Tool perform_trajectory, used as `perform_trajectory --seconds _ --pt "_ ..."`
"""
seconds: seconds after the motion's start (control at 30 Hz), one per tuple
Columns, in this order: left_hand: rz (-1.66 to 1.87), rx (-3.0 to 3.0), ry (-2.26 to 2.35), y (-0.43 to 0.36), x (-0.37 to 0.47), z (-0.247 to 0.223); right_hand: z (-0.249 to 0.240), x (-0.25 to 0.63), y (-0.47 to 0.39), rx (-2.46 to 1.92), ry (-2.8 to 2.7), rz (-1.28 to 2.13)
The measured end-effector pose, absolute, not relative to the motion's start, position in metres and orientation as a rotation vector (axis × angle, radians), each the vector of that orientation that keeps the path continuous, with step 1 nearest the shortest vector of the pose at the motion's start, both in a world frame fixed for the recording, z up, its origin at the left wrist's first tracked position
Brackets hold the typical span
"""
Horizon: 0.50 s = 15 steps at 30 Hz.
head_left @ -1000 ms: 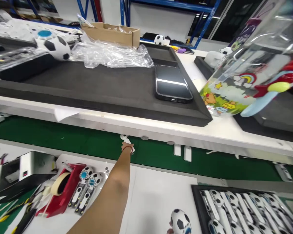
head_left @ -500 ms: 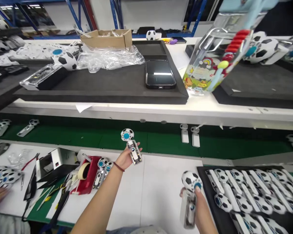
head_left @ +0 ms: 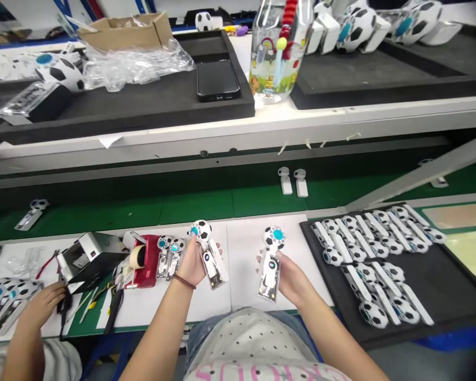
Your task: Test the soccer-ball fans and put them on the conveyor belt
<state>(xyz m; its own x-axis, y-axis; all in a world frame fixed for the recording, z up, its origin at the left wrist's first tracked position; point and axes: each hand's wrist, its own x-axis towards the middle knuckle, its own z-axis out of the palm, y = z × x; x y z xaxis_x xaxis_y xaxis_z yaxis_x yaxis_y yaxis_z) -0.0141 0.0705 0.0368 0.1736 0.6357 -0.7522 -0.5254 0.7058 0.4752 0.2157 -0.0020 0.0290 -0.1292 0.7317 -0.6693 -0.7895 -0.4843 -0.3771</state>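
So there are two soccer-ball gadgets in play, both held up over the bench to the right of the red tape dispenser [head_left: 152, 262]. The nearer-to-it gadget [head_left: 212, 259] is in the left hand [head_left: 193, 260], fingers curled round the body, thumb up by the blue disc. The farther gadget [head_left: 269, 267] is in the right hand [head_left: 290, 278], gripped by its edges with fingertips peeking out on the far side. Both have inner parts showing on the front; can't tell if there's a clear cover over them.

What I'd worry about: each one is held one-handed, so a loose grip could drop it, and a hard thumb might smudge or shift that disc. Two more gadgets [head_left: 176, 256] lie just right of the dispenser, close to the left wrist, so a careless elbow swing could shove them.

Well right of the dispenser there's a black tray [head_left: 424, 291] with packed rows; bumping those while reaching over would probably knock them askew. Left of the dispenser sits a black-and-white box [head_left: 89, 259], and beyond that a co-worker's hand [head_left: 43, 301]. Behind it runs a green strip [head_left: 202, 203].
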Motion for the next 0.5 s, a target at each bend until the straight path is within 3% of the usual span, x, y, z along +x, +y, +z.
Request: perform_trajectory --seconds 0.2,0.5 --pt "0.672 0.19 0.932 0.014 -0.003 0.026 0.036 0.213 -0.031 -0.903 0.094 1.92" --pt "0.669 0.386 0.831 -0.015 0.011 0.061 0.059 0.208 -0.048 -0.888 -0.088 1.865"
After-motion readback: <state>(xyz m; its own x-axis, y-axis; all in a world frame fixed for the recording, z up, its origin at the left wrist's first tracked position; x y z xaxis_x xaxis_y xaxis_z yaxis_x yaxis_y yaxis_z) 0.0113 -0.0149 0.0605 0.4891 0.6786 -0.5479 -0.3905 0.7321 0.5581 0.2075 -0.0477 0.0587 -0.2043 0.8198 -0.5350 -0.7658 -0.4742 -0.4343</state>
